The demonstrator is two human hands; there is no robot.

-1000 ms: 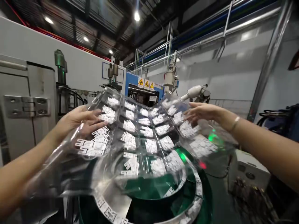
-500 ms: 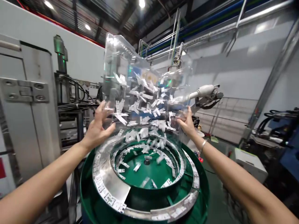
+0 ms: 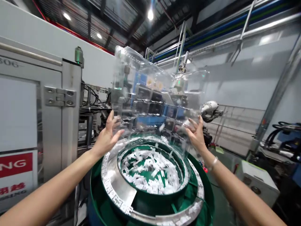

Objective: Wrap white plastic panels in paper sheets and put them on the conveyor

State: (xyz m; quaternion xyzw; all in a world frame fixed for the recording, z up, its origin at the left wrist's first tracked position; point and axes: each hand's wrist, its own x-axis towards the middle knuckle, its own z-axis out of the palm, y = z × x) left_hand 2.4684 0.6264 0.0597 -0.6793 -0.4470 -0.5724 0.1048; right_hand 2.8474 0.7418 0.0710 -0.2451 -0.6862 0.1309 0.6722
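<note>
Pale wall [image 3: 235, 84] behind; fingers [image 3: 118, 135] hold clear tray [image 3: 150, 105].

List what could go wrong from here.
A stray white piece could miss the green inner bowl and land on the outer metal track. The bowed clear plastic tray, held between left hand and right hand, might slip or buckle. The heaped white parts might tangle.

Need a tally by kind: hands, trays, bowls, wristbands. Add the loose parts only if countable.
Bare hands, left hand and right hand: 2
Clear plastic compartmented tray: 1
Round green bowl with metal track: 1
Pale wristband: 1
Total: 5
Small flat white parts left out: heaped and overlapping, not countable.
</note>
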